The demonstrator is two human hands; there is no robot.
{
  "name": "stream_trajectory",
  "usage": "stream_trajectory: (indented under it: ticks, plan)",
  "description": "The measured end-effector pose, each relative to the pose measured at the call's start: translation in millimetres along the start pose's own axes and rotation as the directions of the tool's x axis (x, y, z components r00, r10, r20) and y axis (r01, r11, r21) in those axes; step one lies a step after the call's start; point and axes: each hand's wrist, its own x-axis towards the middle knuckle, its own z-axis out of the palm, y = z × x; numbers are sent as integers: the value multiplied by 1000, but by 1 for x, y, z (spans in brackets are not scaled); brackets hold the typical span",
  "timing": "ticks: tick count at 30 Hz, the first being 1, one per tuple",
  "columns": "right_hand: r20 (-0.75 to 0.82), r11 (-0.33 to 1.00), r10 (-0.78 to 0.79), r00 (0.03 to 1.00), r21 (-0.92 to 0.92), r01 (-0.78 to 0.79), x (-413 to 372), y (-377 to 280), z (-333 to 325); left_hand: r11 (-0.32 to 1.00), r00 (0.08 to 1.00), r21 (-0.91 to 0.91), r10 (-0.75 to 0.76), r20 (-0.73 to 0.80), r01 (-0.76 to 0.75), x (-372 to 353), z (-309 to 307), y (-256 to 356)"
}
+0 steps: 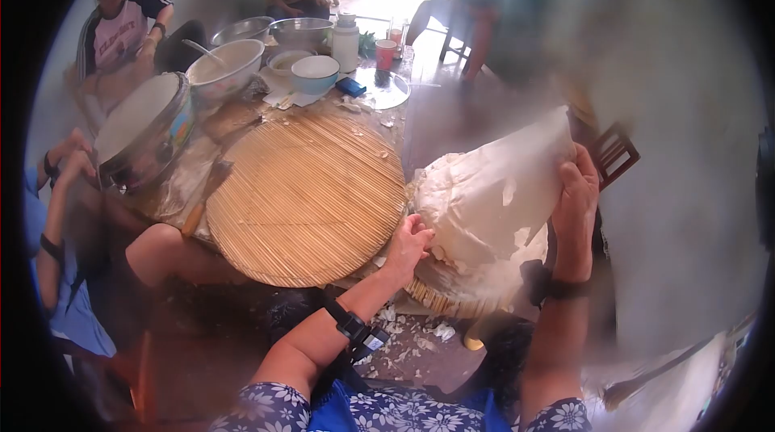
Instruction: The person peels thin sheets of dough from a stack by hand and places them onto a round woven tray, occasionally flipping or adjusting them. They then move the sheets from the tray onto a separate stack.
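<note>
My right hand (576, 190) is closed on the raised far-right edge of a thin, pale dough-like sheet (492, 174). The sheet slopes up from a slatted round mat (456, 300), and its surface is wrinkled with a few torn spots. My left hand (409, 248) is at the sheet's left edge, fingers bent and pinched against it; exactly what lies between the fingertips is hard to see. Just left of that hand lies a larger round slatted mat (307, 198) with nothing but a few small flakes on it.
A large pot (145, 129), a white basin (224, 69) with a spoon, a blue bowl (315, 75), a thermos (345, 44) and a red cup (386, 54) stand on the table. A wooden-handled blade (206, 198) lies beside the mat. Seated people are at left and behind. Scraps litter the floor.
</note>
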Motion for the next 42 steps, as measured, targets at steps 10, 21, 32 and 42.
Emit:
stream_trajectory:
  ticks: [10, 21, 32, 42]
  plan:
    - [164, 961, -127, 978, -223, 163, 1, -85, 117, 787, 952, -598, 50, 303, 149, -19, -23, 21]
    - [184, 983, 58, 981, 159, -88, -5, 46, 156, 640, 730, -375, 478, -488, -670, -33, -200, 128]
    - [158, 762, 647, 746, -90, -641, -77, 156, 168, 832, 592, -62, 338, -731, -551, -38, -257, 119]
    - [82, 754, 623, 778, -327, -570, -69, 168, 173, 732, 309, 455, 647, -697, -507, -11, -252, 106]
